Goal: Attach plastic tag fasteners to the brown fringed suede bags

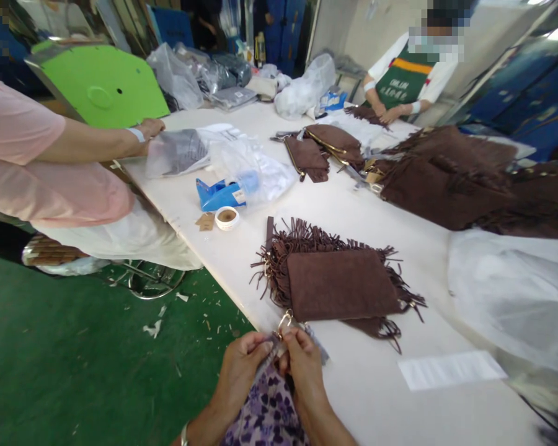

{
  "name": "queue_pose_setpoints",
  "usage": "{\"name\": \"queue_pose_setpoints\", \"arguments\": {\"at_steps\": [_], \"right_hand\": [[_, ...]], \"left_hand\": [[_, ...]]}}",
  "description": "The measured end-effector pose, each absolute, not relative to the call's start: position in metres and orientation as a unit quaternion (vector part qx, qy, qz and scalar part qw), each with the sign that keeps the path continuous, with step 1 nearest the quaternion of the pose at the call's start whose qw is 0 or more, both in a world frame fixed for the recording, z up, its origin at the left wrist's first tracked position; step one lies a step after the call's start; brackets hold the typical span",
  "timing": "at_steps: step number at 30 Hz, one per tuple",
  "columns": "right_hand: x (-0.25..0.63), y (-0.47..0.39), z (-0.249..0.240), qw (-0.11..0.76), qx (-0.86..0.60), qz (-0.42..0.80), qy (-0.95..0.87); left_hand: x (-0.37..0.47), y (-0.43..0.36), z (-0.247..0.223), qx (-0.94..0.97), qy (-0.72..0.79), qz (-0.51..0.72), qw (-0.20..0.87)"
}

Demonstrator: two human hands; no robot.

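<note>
- Purple patterned cloth (pixel 270 409) is framed between left hand (pixel 242 362) and right hand (pixel 307 365), near side of fringed bag (pixel 344 285).
- Gold clasp (pixel 285 319) is pinched by right, just beside bag.
- Left is narrowed to a pinch; contents can't be told.
- Bag is laid on table (pixel 353 402), tape roll (pixel 227 218) set beyond-left.

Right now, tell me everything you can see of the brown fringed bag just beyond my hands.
The dark brown bag looks like suede, with a plain rectangular panel on top, thin fringe splaying at the far edge and ends. It lies flat on the white table, a gold-toned clasp by its near left corner. Open or shut, I can't tell.
</note>
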State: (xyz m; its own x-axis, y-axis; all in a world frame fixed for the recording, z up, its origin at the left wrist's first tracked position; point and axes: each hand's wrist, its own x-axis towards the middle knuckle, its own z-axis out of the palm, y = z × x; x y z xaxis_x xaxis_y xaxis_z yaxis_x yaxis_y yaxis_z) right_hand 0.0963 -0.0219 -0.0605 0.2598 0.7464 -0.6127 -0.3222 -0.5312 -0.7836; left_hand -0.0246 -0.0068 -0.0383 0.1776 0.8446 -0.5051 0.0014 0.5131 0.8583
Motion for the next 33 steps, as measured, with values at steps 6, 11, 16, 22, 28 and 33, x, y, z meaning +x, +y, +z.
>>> {"name": "queue_pose_setpoints", "arguments": {"at_steps": [6, 11, 16, 22, 28, 33], "right_hand": [[0.1, -0.023, -0.054, 0.427, -0.675, 0.56, -0.221], [0.109, -0.023, -0.041, 0.389, -0.679, 0.564, -0.264], [0.14, -0.026, -0.014, 0.288, -0.711, 0.384, -0.514], [0.171, -0.01, -0.015, 0.169, -0.65, 0.08, -0.736], [0.179, 0.0, -0.035, 0.137, -0.626, 0.084, -0.763], [0.181, -0.004, -0.042, 0.143, -0.58, 0.059, -0.8]], "left_hand": [[-0.018, -0.006, -0.031, 0.359, 0.585, 0.314, 0.656], [-0.012, -0.003, -0.033, 0.353, 0.583, 0.319, 0.659], [-0.018, -0.002, -0.032, 0.372, 0.58, 0.304, 0.658], [-0.021, 0.003, -0.033, 0.429, 0.603, 0.282, 0.611], [-0.014, 0.006, -0.038, 0.452, 0.629, 0.279, 0.568], [-0.013, 0.005, -0.036, 0.477, 0.633, 0.258, 0.553]]}}
